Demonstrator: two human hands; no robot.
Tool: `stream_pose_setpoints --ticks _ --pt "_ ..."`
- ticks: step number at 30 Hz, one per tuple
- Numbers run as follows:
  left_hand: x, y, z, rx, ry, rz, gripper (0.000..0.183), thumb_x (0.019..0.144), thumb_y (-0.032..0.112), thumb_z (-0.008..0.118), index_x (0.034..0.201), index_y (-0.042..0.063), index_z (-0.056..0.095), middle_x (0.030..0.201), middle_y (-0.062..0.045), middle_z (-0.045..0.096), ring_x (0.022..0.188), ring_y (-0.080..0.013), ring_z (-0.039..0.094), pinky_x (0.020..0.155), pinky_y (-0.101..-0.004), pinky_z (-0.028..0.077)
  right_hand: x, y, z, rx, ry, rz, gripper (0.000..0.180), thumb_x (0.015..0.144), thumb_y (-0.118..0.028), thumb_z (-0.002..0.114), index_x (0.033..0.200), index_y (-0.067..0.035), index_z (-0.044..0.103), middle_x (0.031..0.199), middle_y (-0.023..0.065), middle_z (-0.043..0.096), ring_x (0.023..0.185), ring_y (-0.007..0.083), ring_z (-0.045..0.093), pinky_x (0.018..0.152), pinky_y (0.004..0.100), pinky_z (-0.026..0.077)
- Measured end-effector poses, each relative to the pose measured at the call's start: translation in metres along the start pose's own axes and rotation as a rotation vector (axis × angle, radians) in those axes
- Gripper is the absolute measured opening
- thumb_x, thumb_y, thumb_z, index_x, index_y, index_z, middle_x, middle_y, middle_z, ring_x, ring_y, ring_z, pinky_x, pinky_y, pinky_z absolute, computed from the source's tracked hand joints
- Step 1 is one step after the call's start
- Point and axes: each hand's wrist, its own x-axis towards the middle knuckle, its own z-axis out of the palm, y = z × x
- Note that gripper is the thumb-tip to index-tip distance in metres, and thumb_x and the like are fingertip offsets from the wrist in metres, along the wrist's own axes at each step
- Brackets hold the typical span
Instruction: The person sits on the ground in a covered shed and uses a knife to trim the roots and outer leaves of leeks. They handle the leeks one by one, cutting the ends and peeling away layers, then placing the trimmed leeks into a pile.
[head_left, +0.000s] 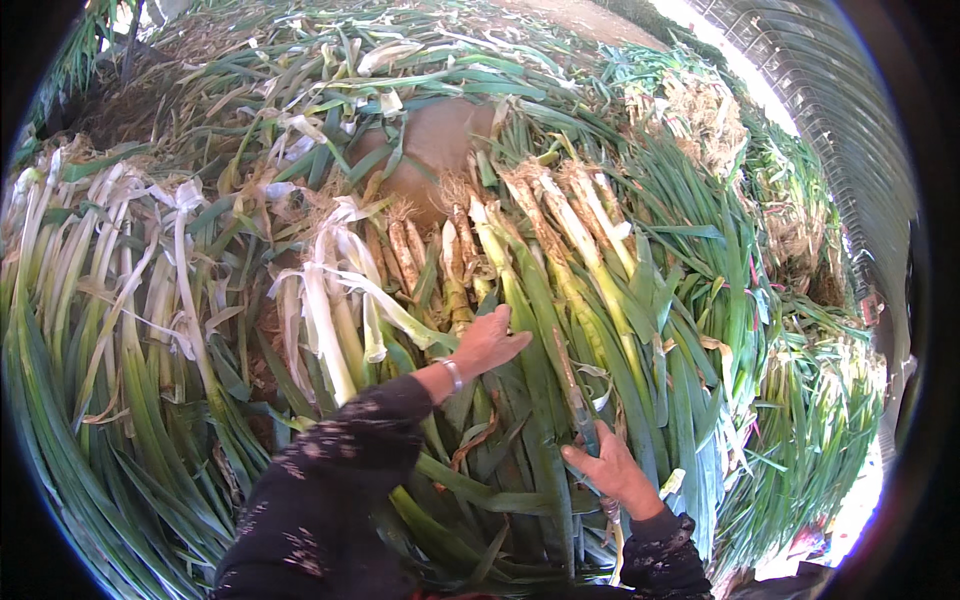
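My left hand (491, 346) reaches over the middle of the pile with thumb and fingers spread, close to a stalk of large green onion (499, 259). A bracelet circles that wrist. My right hand (616, 463) is closed around a slender wand-like tool (576, 397). Its thin shaft points up and away, and a wrapped section continues below the hand. Unpeeled onions (551, 214) with brown, soil-stained skins and roots lie in front of both hands. Peeled white onions (322, 322) with loose skin lie left of my left hand.
A broad row of pale-stemmed onions (127, 277) covers the left side. Tied bundles (802, 420) are stacked at the right. Loose leaves and peelings (420, 71) litter the ground beyond, around a brown patch (435, 142). A ribbed, arched cover (832, 112) rises at upper right.
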Motion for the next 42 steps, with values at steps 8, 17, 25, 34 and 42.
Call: stream_pose_setpoints --ticks 8,17,25,34,42 --pt "0.014 -0.035 0.069 -0.85 -0.018 -0.109 0.052 0.075 0.0 0.059 0.125 -0.003 0.041 0.105 -0.015 0.058 0.091 -0.025 0.06 0.075 -0.0348 0.051 -0.022 0.002 -0.018 -0.149 0.036 0.017 0.062 0.079 -0.045 0.068 0.107 0.007 0.049 0.085 0.0332 0.061 0.087 0.0493 0.06 0.078 0.0497 0.047" --pt "-0.193 -0.065 0.012 -0.641 -0.543 -0.184 0.07 0.08 0.007 0.068 0.137 -0.002 0.028 0.116 -0.011 0.056 0.106 -0.0185 0.054 0.09 -0.0318 0.047 -0.016 -0.006 0.02 -0.349 -0.172 -0.066 0.055 0.083 -0.044 0.063 0.101 0.004 0.044 0.083 0.0318 0.062 0.083 0.0506 0.06 0.075 0.0524 0.049" --pt "-0.14 -0.095 0.004 -1.14 -0.156 -0.566 0.047 0.086 0.024 0.064 0.123 0.004 0.045 0.109 -0.009 0.059 0.088 -0.0223 0.063 0.075 -0.0459 0.052 0.023 -0.021 0.085 -0.358 -0.271 -0.082 0.059 0.083 -0.046 0.062 0.106 0.005 0.043 0.089 0.0325 0.062 0.089 0.0497 0.059 0.08 0.053 0.047" --pt "-0.124 -0.103 0.006 -1.303 0.201 -0.414 0.035 0.087 0.023 0.07 0.11 0.002 0.053 0.081 -0.001 0.058 0.068 -0.0138 0.058 0.061 -0.0287 0.048 0.015 -0.063 0.076 -0.42 -0.363 -0.109 0.053 0.081 -0.038 0.064 0.108 0.003 0.044 0.091 0.0309 0.062 0.09 0.0495 0.059 0.082 0.0519 0.047" --pt "-0.153 -0.104 0.023 -1.05 0.136 -0.283 0.031 0.088 0.014 0.067 0.115 0.002 0.056 0.104 -0.004 0.063 0.093 -0.0132 0.058 0.082 -0.0299 0.048 0.077 -0.128 0.108 -0.655 -0.367 -0.211 0.041 0.076 -0.025 0.061 0.102 0.001 0.044 0.095 0.0289 0.061 0.09 0.049 0.058 0.082 0.0554 0.045"
